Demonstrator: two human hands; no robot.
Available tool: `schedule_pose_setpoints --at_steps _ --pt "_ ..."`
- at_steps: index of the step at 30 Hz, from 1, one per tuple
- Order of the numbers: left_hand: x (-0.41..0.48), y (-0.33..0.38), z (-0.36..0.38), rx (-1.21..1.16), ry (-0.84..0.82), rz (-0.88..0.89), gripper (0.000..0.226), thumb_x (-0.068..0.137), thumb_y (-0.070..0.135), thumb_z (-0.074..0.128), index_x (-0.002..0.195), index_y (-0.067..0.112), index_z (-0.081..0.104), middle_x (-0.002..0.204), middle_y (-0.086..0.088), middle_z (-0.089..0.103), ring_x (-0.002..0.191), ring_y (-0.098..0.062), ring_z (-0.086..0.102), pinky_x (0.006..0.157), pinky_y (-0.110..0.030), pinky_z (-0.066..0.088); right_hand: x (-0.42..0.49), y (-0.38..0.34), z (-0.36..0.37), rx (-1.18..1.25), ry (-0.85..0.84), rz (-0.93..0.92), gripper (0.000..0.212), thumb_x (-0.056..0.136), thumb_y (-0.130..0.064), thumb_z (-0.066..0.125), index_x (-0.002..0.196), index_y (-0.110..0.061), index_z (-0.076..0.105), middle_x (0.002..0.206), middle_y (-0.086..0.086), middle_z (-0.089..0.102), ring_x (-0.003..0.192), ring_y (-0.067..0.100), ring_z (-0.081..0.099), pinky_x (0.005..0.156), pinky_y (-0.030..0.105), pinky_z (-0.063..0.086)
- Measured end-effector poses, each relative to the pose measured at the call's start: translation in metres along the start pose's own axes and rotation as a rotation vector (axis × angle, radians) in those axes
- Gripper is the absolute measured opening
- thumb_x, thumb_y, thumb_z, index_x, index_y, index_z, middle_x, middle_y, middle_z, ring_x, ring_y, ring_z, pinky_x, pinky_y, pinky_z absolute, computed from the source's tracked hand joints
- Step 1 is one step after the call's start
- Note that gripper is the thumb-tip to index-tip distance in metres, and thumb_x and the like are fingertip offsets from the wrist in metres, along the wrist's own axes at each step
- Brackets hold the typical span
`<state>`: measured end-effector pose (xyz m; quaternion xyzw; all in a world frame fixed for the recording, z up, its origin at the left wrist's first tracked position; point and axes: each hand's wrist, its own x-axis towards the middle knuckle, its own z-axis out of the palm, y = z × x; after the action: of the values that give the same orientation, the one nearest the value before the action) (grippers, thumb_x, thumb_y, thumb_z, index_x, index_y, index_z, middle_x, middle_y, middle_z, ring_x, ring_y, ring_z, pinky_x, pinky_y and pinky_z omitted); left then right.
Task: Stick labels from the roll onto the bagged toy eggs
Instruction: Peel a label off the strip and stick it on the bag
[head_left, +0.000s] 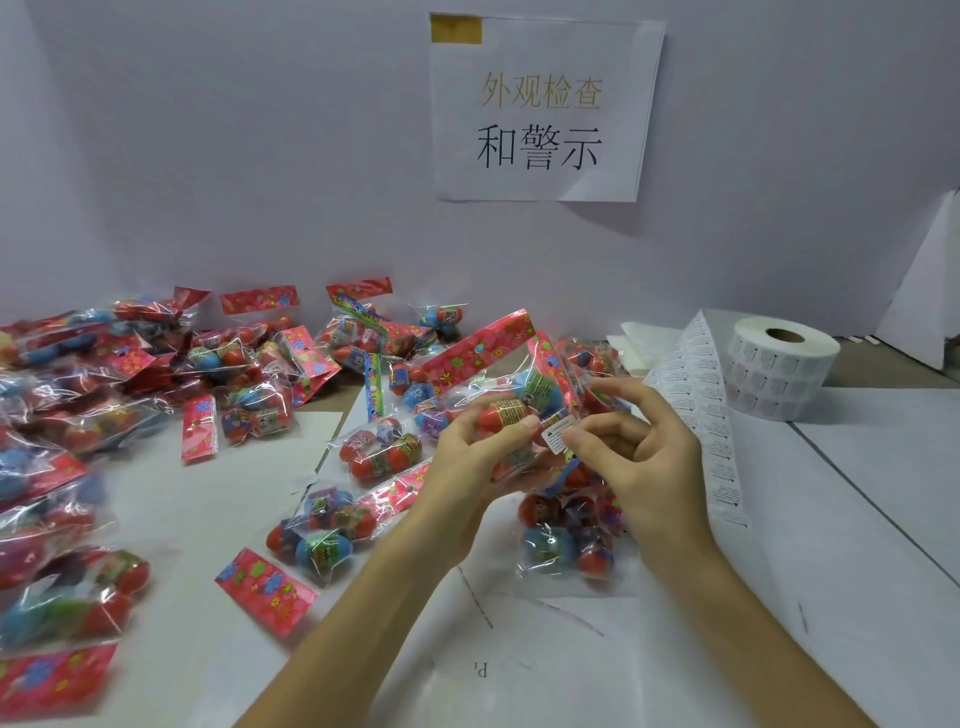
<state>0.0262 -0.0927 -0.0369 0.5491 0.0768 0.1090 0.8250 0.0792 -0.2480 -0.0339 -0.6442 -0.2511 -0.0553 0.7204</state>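
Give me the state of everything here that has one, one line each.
held bag, lifted off the table.
left grip, curled round the held bag.
right grip, fingers curled, one tip pressing the label.
label, on the held bag's front; fully stuck or not, cannot tell.
label roll, standing on end, partly unwound.
label strip, trailing loose from the roll.
loose bags, lying heaped on the table.
sign, fixed to the wall.

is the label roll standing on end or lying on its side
On end: the label roll has its core hole facing up, and a strip of labels trails loose from it.
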Motion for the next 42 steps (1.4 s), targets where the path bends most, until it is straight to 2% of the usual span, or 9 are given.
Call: schedule_pose_setpoints --at_steps 3,6,10,18,26,29,32,35,42 --pt "0.000 -0.001 0.001 -0.002 -0.007 0.000 0.043 0.086 0.017 0.076 0.126 0.011 0.064 0.115 -0.014 0.075 0.102 -0.034 0.075 0.076 -0.036 0.062 -0.002 0.001 0.004 -0.026 0.019 -0.014 0.044 0.076 -0.010 0.084 0.116 -0.018 0.066 0.081 0.004 0.076 0.082 0.018 0.075 0.082 0.037 0.062" --pt "0.000 -0.001 0.002 -0.006 -0.019 0.000 0.052 0.080 0.020 0.079 0.128 0.011 0.063 0.119 -0.015 0.073 0.103 -0.035 0.075 0.082 -0.040 0.063 -0.002 0.002 0.006 -0.021 0.067 -0.021 0.041 0.078 -0.006 0.084 0.112 -0.019 0.066 0.081 0.003 0.075 0.081 0.017 0.074 0.080 0.035 0.062" --pt "0.000 -0.001 0.002 -0.002 -0.021 -0.001 0.053 0.080 0.021 0.078 0.130 0.012 0.062 0.120 -0.018 0.072 0.103 -0.038 0.075 0.081 -0.040 0.063 -0.001 0.002 0.005 -0.018 0.088 -0.034 0.039 0.079 -0.009 0.084 0.111 -0.021 0.066 0.082 0.001 0.075 0.081 0.015 0.074 0.076 0.028 0.062" --pt "0.000 -0.002 0.002 0.002 -0.048 -0.004 0.058 0.078 0.021 0.079 0.131 0.012 0.059 0.111 -0.012 0.077 0.098 -0.037 0.076 0.077 -0.036 0.064 -0.001 0.005 0.002 -0.046 0.116 -0.052 0.036 0.079 -0.010 0.085 0.108 -0.021 0.067 0.082 -0.001 0.075 0.081 0.015 0.074 0.075 0.028 0.062" --pt "-0.001 -0.003 0.006 0.100 -0.055 0.055 0.063 0.069 0.021 0.085 0.127 0.013 0.062 0.105 -0.015 0.076 0.092 -0.031 0.077 0.075 -0.031 0.062 -0.004 0.009 0.005 -0.107 0.171 -0.118 0.033 0.079 -0.014 0.087 0.096 -0.033 0.067 0.080 -0.008 0.073 0.077 0.014 0.074 0.069 0.023 0.059" --pt "-0.002 -0.006 0.006 0.145 -0.022 0.109 0.064 0.066 0.018 0.087 0.125 0.013 0.063 0.109 -0.020 0.074 0.094 -0.034 0.076 0.077 -0.036 0.063 -0.007 0.010 0.006 -0.121 0.200 -0.130 0.031 0.078 -0.015 0.088 0.092 -0.033 0.067 0.080 -0.008 0.073 0.076 0.014 0.073 0.070 0.023 0.059" --pt "0.000 -0.008 0.005 0.210 -0.001 0.139 0.059 0.071 0.014 0.088 0.125 0.017 0.063 0.110 -0.016 0.074 0.095 -0.033 0.076 0.079 -0.040 0.064 -0.009 0.011 0.008 -0.152 0.205 -0.157 0.031 0.077 -0.015 0.088 0.092 -0.032 0.067 0.080 -0.011 0.073 0.077 0.012 0.072 0.071 0.020 0.058" --pt "0.000 -0.009 0.004 0.244 0.013 0.165 0.062 0.065 0.023 0.091 0.121 0.021 0.064 0.101 -0.005 0.077 0.092 -0.025 0.076 0.077 -0.033 0.063 -0.009 0.011 0.010 -0.175 0.197 -0.179 0.031 0.077 -0.013 0.088 0.091 -0.031 0.066 0.078 -0.013 0.072 0.076 0.009 0.072 0.072 0.015 0.054" --pt "0.001 -0.010 0.002 0.275 0.070 0.201 0.059 0.064 0.030 0.089 0.118 0.018 0.067 0.101 -0.006 0.077 0.095 -0.027 0.075 0.083 -0.038 0.063 -0.009 0.012 0.009 -0.214 0.209 -0.173 0.029 0.075 -0.026 0.089 0.091 -0.033 0.065 0.075 -0.013 0.070 0.072 0.009 0.069 0.067 0.013 0.052"
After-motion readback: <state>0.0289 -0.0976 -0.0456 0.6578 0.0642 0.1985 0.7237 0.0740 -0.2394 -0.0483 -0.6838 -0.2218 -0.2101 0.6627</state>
